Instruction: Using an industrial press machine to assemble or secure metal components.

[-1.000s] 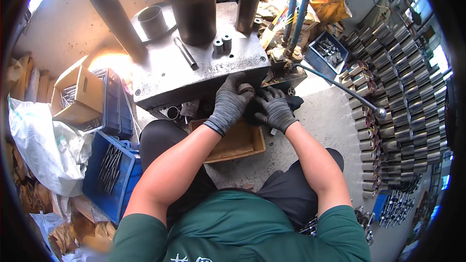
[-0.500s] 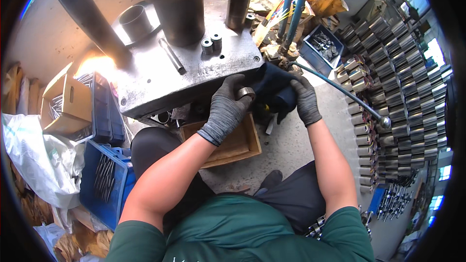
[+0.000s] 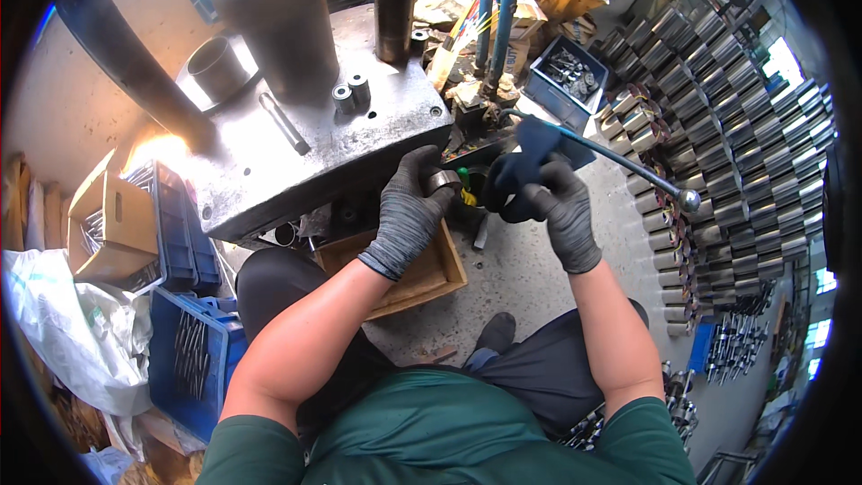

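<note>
My left hand, in a grey knit glove, is closed around a shiny metal ring just off the front edge of the steel press block. To its right, my gloved right hand grips a dark blue cloth, which hangs bunched and slightly blurred from the fingers. The ring and the cloth are apart. On the block stand two small steel bushings, and a metal pin lies beside them. Below my left hand, a shallow wooden box sits on the floor.
A blue lever with a ball end reaches past my right hand. Stacks of metal cylinders fill the right side. At left are a blue crate of dark rods, a cardboard box and a white sack. Thick steel columns rise behind.
My right hand has come lower and its fingers have curled around the cloth, now bunched away from the block's edge. My left hand keeps the ring. The whole view has shifted slightly.
</note>
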Available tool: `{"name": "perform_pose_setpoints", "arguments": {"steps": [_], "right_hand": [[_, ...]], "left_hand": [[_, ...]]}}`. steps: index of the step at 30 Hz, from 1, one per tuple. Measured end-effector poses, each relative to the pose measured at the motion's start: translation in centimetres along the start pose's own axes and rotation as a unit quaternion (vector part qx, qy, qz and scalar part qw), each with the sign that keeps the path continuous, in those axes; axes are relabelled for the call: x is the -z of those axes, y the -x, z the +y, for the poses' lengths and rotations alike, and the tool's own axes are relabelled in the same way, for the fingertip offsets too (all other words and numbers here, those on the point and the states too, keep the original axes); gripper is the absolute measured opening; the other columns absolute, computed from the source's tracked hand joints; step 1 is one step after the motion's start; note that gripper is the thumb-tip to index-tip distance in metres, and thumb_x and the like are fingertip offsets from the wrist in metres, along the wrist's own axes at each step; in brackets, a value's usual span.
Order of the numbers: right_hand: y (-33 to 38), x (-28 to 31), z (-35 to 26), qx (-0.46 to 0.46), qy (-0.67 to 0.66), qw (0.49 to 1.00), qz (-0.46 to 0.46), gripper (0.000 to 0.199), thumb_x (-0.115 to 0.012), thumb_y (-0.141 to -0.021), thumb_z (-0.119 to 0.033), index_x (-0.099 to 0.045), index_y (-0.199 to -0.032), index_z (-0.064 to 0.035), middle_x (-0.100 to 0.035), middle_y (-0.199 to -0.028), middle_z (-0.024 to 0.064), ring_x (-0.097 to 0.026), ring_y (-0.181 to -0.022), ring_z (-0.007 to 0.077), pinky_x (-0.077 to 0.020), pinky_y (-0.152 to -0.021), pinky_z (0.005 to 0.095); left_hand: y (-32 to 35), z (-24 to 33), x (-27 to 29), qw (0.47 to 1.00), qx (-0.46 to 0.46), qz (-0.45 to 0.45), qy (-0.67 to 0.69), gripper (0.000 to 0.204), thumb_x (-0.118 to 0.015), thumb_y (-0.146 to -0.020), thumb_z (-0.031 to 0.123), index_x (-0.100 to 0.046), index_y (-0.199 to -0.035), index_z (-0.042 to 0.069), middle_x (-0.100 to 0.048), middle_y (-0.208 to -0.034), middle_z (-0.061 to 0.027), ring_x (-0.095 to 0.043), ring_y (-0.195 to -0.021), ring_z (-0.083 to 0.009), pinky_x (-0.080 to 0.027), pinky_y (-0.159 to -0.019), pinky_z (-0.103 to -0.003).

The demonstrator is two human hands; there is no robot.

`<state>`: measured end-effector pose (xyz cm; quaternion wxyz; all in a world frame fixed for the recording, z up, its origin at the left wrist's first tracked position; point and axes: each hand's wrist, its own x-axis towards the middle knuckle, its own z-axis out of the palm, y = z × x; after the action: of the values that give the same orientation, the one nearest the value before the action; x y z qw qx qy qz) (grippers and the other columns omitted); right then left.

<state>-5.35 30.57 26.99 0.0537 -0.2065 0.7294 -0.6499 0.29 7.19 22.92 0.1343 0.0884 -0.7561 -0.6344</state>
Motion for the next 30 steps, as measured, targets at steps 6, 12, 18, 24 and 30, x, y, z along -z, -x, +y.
{"name": "perform_pose_setpoints", "arguments": {"steps": [6, 12, 18, 24, 30], "right_hand": [[0.5, -4.5, 0.0, -0.091, -0.203, 0.974, -0.041, 0.027, -0.07, -0.093, -0.016, -0.067, -0.116, -0.0008, -0.066, -0.12, 0.0105, -0.061, -0.105, 0.0166, -0.0503, -0.095, 0.0314], [0.3, -6.2, 2.9, -0.179, -0.063, 0.982, -0.006, 0.044, -0.075, -0.092, -0.025, -0.063, -0.125, 0.0016, -0.068, -0.11, 0.0093, -0.063, -0.097, 0.0132, -0.0542, -0.084, 0.0286], [0.3, -8.4, 2.1, -0.165, -0.105, 0.98, -0.033, 0.061, -0.075, -0.093, -0.036, -0.053, -0.139, -0.0031, -0.062, -0.125, 0.007, -0.06, -0.105, 0.0146, -0.0508, -0.09, 0.0281], [0.0, -8.9, 4.1, -0.108, -0.111, 0.987, -0.048, 0.046, -0.067, -0.1, -0.027, -0.052, -0.135, -0.0021, -0.063, -0.123, 0.0104, -0.059, -0.115, 0.0182, -0.0488, -0.1, 0.032], [0.5, -9.3, 2.6, -0.068, -0.059, 0.996, 0.024, 0.032, -0.057, -0.106, -0.028, -0.059, -0.124, -0.0013, -0.067, -0.111, 0.005, -0.06, -0.101, 0.0118, -0.0505, -0.091, 0.0299]], "left_hand": [[0.7, -0.7, -1.6, 0.996, -0.064, -0.015, 0.068, 0.063, -0.073, -0.083, -0.001, -0.047, -0.14, 0.0, -0.064, -0.125, -0.0166, -0.063, -0.116, -0.0231, -0.05, -0.103, -0.035], [1.2, 0.2, -1.8, 0.996, -0.044, -0.057, 0.044, 0.076, -0.079, -0.08, 0.001, -0.043, -0.147, 0.004, -0.062, -0.131, -0.0147, -0.06, -0.123, -0.0215, -0.048, -0.108, -0.033], [2.2, 1.2, -1.5, 0.984, -0.095, -0.052, -0.138, 0.078, -0.079, -0.079, 0.002, -0.044, -0.148, 0.007, -0.063, -0.129, -0.0139, -0.061, -0.12, -0.0203, -0.05, -0.105, -0.033], [1.8, -2.3, -3.3, 0.991, -0.131, 0.015, -0.016, 0.066, -0.076, -0.08, -0.001, -0.049, -0.14, 0.007, -0.063, -0.117, -0.0108, -0.062, -0.109, -0.018, -0.051, -0.1, -0.032], [2.7, 0.0, -2.4, 0.997, -0.079, 0.009, -0.009, 0.049, -0.073, -0.081, -0.003, -0.053, -0.125, 0.006, -0.062, -0.111, -0.008, -0.06, -0.101, -0.0153, -0.051, -0.093, -0.03]]}}
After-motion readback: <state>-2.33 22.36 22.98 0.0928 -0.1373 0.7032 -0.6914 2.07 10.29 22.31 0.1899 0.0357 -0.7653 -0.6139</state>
